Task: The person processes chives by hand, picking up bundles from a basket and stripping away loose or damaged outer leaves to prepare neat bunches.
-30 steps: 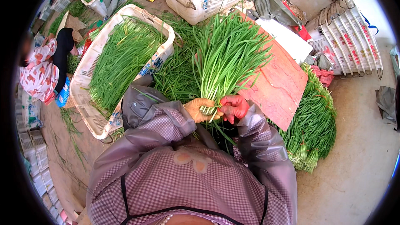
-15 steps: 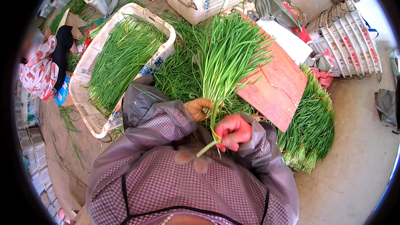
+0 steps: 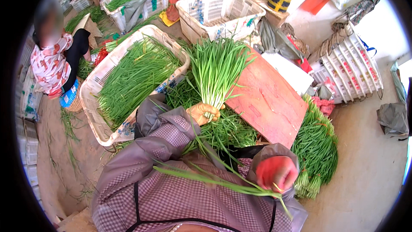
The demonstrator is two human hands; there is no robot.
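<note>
My left hand point(image 3: 201, 114), in a tan glove, is closed round the pale stem ends of a thick bunch of garlic chives point(image 3: 216, 71). The leaves fan out away from me, beside a reddish board point(image 3: 270, 103). My right hand point(image 3: 278, 174), in a red glove, is out to the right, closed on a few long loose chive leaves point(image 3: 214, 184). These trail left across my chest and look blurred. Under my left hand lies a heap of loose chives point(image 3: 229, 131).
Left of my arm stands a white crate point(image 3: 89, 92) of chives. An open white crate point(image 3: 201, 28) is at the back. Tied chive bundles point(image 3: 317, 146) pile up to the right of the board. Stacked crates point(image 3: 352, 68) lean by the wall. Another person point(image 3: 53, 64) sits far left.
My right hand has moved from beside the bunch's stem ends out to the right, pulling loose leaves away. My left hand still holds the bunch. The view has shifted, showing more of the background.
</note>
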